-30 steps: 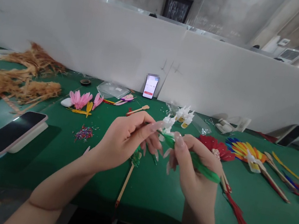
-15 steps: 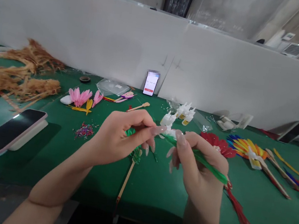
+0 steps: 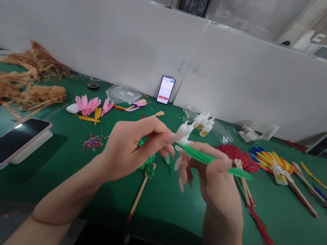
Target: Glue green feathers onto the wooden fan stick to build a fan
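The left hand (image 3: 136, 147) pinches and the right hand (image 3: 223, 185) loosely grips an unattached green feather (image 3: 198, 154) at four o'clock; the green flower (image 3: 149, 170) at six looks part-made, the red flower (image 3: 243, 154) at three finished.

Surface (image 3: 179, 213) deep plain green; long feather (image 3: 200, 155) brighter green. Stick (image 3: 138, 197) pale tan. Red flower (image 3: 247, 161) crimson, its tassel (image 3: 264, 233) likewise red. Feather fan (image 3: 265, 159) yellow and orange, blue along one edge. Feather cluster (image 3: 86, 105) pink; small feathers (image 3: 97, 115) golden yellow. Bead scatter (image 3: 92, 143) speckled red, blue, purple. Fibre bundle (image 3: 49, 65) rusty brown. Lying phone (image 3: 11, 143) black-screened, pink-rimmed; upright phone (image 3: 165, 89) white-screened, red bar low down. Partition (image 3: 117, 43) grey-white.
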